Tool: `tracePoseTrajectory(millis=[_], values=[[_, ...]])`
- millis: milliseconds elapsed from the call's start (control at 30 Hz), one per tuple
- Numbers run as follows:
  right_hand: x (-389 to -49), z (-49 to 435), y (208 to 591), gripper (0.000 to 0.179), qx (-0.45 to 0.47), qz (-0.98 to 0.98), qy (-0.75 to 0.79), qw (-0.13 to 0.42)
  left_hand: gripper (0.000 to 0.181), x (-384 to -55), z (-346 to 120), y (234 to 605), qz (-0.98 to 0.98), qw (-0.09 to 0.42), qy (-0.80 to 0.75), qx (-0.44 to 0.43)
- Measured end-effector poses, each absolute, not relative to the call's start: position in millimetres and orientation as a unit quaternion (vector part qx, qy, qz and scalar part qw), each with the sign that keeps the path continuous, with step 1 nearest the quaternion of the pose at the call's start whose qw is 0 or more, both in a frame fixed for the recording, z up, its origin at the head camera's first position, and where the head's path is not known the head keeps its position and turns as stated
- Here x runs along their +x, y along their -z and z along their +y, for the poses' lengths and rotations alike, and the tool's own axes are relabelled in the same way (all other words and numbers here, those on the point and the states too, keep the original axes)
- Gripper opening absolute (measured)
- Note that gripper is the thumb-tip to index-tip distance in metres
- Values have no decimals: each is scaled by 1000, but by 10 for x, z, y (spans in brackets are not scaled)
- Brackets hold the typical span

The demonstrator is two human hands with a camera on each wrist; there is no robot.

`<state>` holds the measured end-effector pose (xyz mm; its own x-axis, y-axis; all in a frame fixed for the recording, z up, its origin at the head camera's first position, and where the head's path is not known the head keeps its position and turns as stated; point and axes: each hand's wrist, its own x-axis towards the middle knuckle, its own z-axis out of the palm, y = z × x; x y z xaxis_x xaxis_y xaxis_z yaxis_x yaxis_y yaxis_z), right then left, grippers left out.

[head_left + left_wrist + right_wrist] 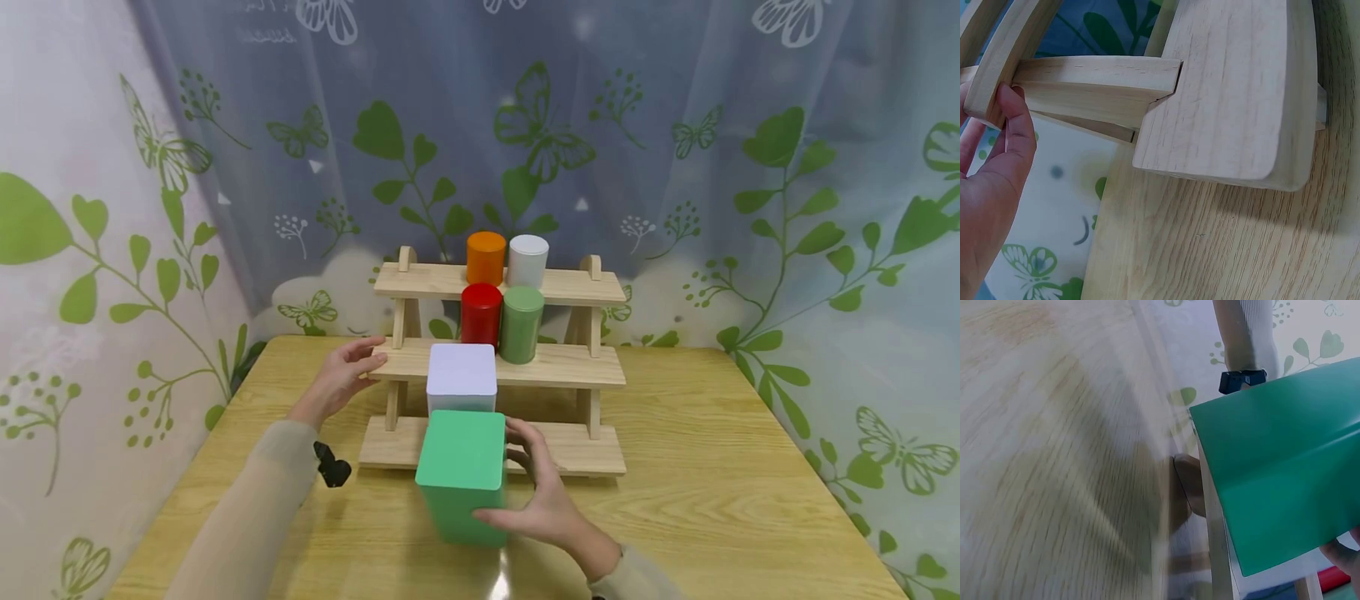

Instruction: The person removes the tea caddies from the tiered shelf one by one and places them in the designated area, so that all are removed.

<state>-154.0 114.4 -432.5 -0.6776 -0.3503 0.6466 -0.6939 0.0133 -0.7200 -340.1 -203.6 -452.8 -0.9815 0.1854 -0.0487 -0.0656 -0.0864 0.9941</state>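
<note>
A three-step wooden display stand [577,362] rests on the table. My left hand [341,379] grips the left end of its middle shelf, thumb and fingers around the board [991,87] in the left wrist view. My right hand [543,492] holds a tall green box [461,450] by its right side, in front of the bottom shelf; its smooth side [1272,469] fills much of the right wrist view. Directly behind it is a white box [461,371], its lower part hidden by the green one.
Orange [486,260] and white [528,262] canisters stand side by side on the top shelf. Red [480,317] and sage-green [521,327] canisters stand on the middle shelf. A patterned curtain [660,192] encloses the wooden table [697,467] at the back and sides.
</note>
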Motion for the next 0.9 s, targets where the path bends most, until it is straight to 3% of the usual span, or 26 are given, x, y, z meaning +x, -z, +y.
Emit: tracePoseTrajectory(millis=[900], values=[[-1548, 607, 4492, 94, 395, -689, -587, 157, 57, -3384, -2054, 4495, 682, 101, -722, 53]])
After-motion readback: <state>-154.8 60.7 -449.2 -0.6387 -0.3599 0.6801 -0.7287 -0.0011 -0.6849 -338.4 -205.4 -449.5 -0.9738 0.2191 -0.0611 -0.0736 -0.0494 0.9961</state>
